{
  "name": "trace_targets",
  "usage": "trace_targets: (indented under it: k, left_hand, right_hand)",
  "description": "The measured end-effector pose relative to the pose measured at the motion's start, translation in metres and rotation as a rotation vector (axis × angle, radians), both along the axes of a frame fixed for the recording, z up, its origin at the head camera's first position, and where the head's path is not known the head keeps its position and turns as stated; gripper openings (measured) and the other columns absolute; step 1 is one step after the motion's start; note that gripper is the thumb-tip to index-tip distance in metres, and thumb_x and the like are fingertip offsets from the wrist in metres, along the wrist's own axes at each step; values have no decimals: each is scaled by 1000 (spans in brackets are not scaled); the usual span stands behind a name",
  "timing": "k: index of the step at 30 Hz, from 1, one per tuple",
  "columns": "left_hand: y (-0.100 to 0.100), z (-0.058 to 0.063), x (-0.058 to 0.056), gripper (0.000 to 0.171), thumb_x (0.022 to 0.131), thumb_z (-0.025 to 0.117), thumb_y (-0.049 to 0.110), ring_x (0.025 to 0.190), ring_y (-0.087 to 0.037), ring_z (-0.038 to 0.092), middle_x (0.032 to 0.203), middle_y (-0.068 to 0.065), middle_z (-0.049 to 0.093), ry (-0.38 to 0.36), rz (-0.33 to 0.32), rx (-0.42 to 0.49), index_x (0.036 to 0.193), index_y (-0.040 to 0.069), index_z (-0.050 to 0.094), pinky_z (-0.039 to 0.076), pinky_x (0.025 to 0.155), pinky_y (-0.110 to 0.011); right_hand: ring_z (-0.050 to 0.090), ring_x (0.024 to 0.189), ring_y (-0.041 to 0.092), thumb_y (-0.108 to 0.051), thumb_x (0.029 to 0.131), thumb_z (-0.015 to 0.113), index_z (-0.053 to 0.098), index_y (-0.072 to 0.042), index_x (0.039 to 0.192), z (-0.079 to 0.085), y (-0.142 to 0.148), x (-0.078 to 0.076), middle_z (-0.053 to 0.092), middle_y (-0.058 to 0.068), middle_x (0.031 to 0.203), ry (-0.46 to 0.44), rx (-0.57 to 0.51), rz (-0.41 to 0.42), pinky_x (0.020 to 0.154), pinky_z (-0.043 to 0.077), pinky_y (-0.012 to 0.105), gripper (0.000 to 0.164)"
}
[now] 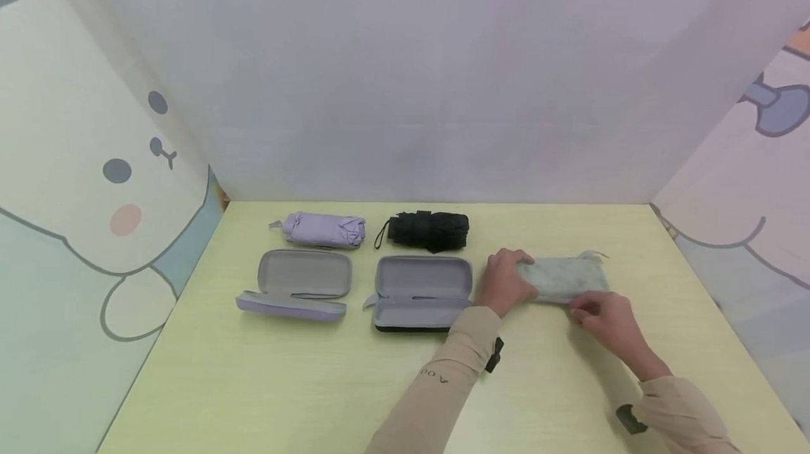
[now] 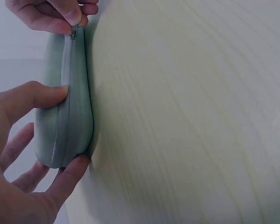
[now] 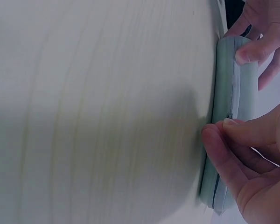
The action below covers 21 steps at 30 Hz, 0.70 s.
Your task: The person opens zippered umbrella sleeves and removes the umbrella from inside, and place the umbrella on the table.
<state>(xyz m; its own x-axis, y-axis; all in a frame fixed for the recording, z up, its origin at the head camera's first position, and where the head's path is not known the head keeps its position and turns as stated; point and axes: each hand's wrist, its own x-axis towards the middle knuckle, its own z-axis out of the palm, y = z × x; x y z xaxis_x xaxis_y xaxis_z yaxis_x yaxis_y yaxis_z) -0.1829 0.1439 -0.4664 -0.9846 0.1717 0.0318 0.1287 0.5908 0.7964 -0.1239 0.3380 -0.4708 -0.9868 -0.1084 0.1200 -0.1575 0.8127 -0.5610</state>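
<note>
A pale green zippered case (image 1: pixel 563 278) lies on the right part of the table, with a small strap at its far edge. My left hand (image 1: pixel 504 282) grips its left end. In the left wrist view the thumb (image 2: pixel 53 95) presses beside the zipper while the fingers wrap the rounded end. Along the near side, my right hand (image 1: pixel 604 317) pinches the small zipper pull (image 2: pixel 73 33) between thumb and forefinger. Beyond that hand, in the right wrist view, a dark line (image 3: pixel 216 186) runs along the seam towards the case's other end.
Left of the hands lie two opened cases, one with a black underside (image 1: pixel 422 277) and one lilac (image 1: pixel 304 273). Behind them rest a folded black umbrella (image 1: pixel 430 230) and a folded lilac umbrella (image 1: pixel 324 229). A pale curtain (image 1: pixel 436 88) hangs along the table's back edge.
</note>
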Motion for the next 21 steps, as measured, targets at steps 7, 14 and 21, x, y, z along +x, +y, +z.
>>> trace_targets:
  k: [7, 14, 21]
  left_hand:
    - [0, 1, 0, 49, 54, 87, 8, 92, -11, 53, 100, 9, 61, 5, 5, -8, 99, 23, 73, 43, 74, -17]
    - [0, 1, 1, 49, 54, 87, 7, 95, -12, 53, 99, 7, 60, 4, 0, 8, 99, 22, 73, 42, 77, -17]
    - [0, -2, 0, 49, 53, 87, 6, 97, -11, 55, 99, 8, 61, 20, 6, 11, 98, 22, 74, 43, 78, -17]
  right_hand:
    - [54, 61, 5, 8, 70, 73, 71, -3, 74, 1, -7, 0, 67, 6, 68, 19, -36, 13, 53, 44, 21, 12]
    - [57, 64, 8, 7, 72, 73, 71, -2, 76, -1, -9, -1, 68, 6, 70, -3, -23, 17, 55, 45, 22, 10]
    - [56, 62, 8, 8, 71, 72, 71, -1, 75, -2, -14, -2, 67, 7, 69, 5, -48, 16, 53, 45, 22, 10]
